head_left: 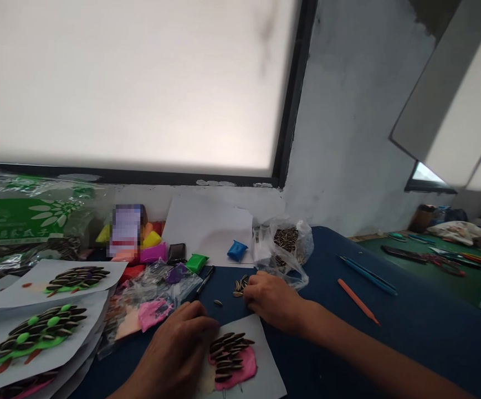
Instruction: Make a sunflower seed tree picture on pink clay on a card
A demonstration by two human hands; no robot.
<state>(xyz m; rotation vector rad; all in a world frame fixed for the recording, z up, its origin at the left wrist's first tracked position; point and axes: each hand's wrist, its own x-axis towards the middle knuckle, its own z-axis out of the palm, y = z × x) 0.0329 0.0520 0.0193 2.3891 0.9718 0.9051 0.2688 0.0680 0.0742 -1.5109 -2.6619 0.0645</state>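
My right hand (271,299) has its fingers curled down at a small pile of striped sunflower seeds (239,286) on the blue tabletop. The fingertips are partly hidden, and whether a seed is between them cannot be made out. My left hand (178,346) lies over the left side of a white paper card (267,368), fingers bent together and their tips hidden. On the card is a flattened patch of pink clay (246,368) with rows of sunflower seeds stuck in its upper left part. One loose seed (218,302) lies between my hands.
A plastic bag of seeds (286,244) stands behind my right hand. Left are stacked cards with seed hedgehogs (95,310), clay packets (196,262) and a green seed bag (11,216). Right lie an orange clay tool (359,302) and a blue pen-like tool (367,274).
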